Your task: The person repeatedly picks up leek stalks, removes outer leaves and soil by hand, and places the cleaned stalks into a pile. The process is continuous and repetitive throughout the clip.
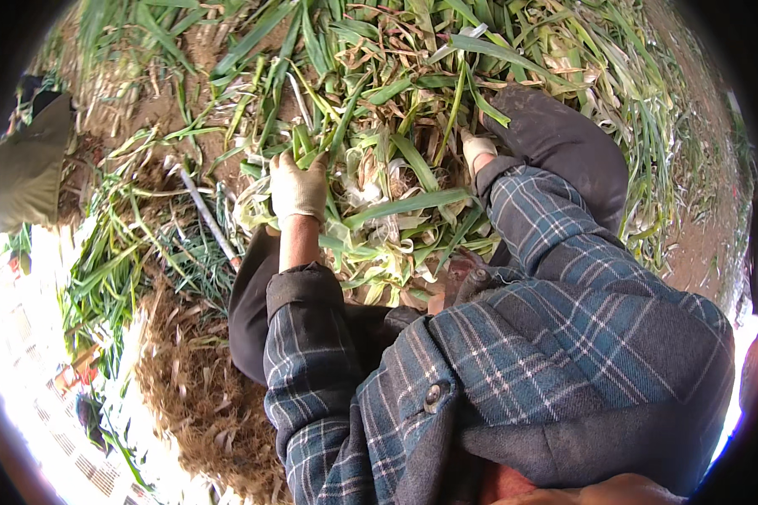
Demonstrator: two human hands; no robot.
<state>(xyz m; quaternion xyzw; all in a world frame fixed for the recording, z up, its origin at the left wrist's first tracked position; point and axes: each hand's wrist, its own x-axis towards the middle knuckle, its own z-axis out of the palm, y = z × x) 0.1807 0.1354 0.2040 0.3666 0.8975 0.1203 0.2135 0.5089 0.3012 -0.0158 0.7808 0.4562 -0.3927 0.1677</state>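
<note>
My left hand [299, 187], in a pale knit glove, grips thick green onion stalks [303, 142]. Its thumb and fingers are on either side of them, and pale peeled skins hang beside the hand. To the right, my right hand [478, 149], also gloved, reaches down beside my bent knee [559, 142]. Its fingers are partly hidden, and I cannot tell whether they hold anything. Between the hands lie loose green leaves [410, 208], papery whitish skins [363, 189] and dry brown leaves [431, 120].
Leafy onion tops [631, 82] cover the ground ahead and to the right. A pale stick [205, 211] lies left of my leg. Fibrous brown roots [211, 398] are heaped at the lower left. An olive cloth [28, 167] shows at the left edge.
</note>
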